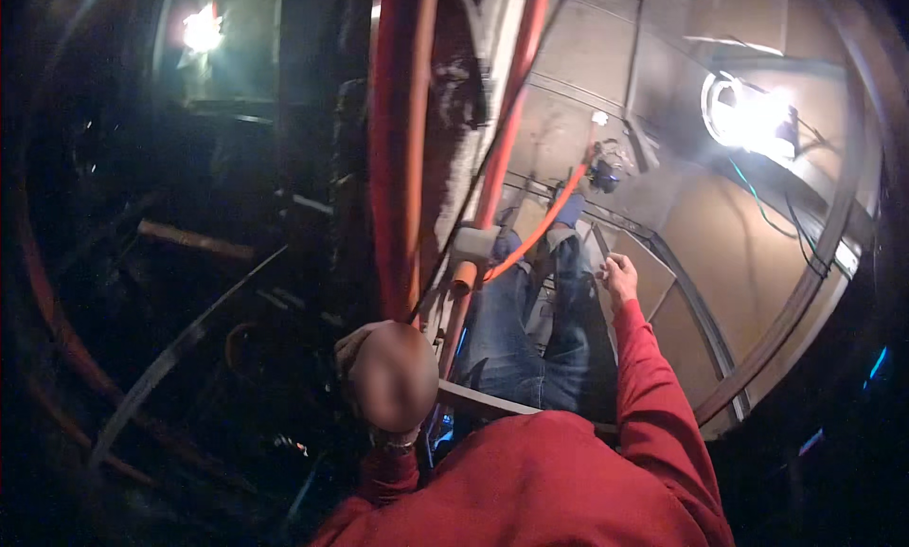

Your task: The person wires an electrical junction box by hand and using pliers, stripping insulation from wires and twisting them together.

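Observation:
My right hand (620,278) is out in front on the right, its fingers closed. A thin dark strip (599,239) runs up from the fingertips and seems pinched between them; its kind cannot be made out. Beside that hand lies a light flat panel (645,262). At the lower left, my left hand (388,378) is raised next to upright red and orange pipes (426,159). A blurred patch covers most of it, hiding its fingers and anything in them. A band shows at that wrist, below the blur.
A bright work lamp (750,119) shines at the upper right, and another light (202,29) glows at the far left. An orange hose (549,220) curves past my feet. A grey clamp (475,241) sits on the pipes. Dark bars and rails fill the left.

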### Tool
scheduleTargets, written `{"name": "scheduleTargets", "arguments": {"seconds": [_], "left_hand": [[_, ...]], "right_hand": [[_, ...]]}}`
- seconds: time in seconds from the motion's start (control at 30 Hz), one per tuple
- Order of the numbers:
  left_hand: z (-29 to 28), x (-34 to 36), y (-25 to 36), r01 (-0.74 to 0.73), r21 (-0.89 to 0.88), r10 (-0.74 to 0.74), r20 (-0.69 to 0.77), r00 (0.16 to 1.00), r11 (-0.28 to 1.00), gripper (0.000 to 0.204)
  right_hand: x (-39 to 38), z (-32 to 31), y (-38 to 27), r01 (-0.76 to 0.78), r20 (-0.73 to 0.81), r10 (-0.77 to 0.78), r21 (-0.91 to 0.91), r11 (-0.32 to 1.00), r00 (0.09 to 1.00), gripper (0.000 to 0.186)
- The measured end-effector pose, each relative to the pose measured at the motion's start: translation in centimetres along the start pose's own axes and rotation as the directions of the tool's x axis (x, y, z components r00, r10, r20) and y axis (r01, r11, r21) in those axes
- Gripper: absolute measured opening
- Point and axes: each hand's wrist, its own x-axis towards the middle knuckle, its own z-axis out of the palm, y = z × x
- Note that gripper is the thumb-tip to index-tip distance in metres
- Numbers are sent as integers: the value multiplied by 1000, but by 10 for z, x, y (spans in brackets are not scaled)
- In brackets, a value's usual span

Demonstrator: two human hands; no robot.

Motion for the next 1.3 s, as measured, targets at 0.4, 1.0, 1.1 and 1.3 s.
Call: {"name": "scheduleTargets", "arguments": {"seconds": [0.4,1.0,1.1,1.3], "left_hand": [[191,-20,91,-250,-418,482,663,573,873,24],[402,-60,36,500,-240,-64,854,516,832,30],[449,-84,23,597,-315,-64,847,527,738,28],[520,-96,40,754,-282,-157,878,453,594,26]], "right_hand": [[52,13,6,39,-68,-39,4,999,997,17],[153,-35,2,15,-237,10,102,995,971,16],[175,-42,13,2,-255,37,150,989,966,16],[209,-37,14,-31,-216,44,61,998,975,18]]}}
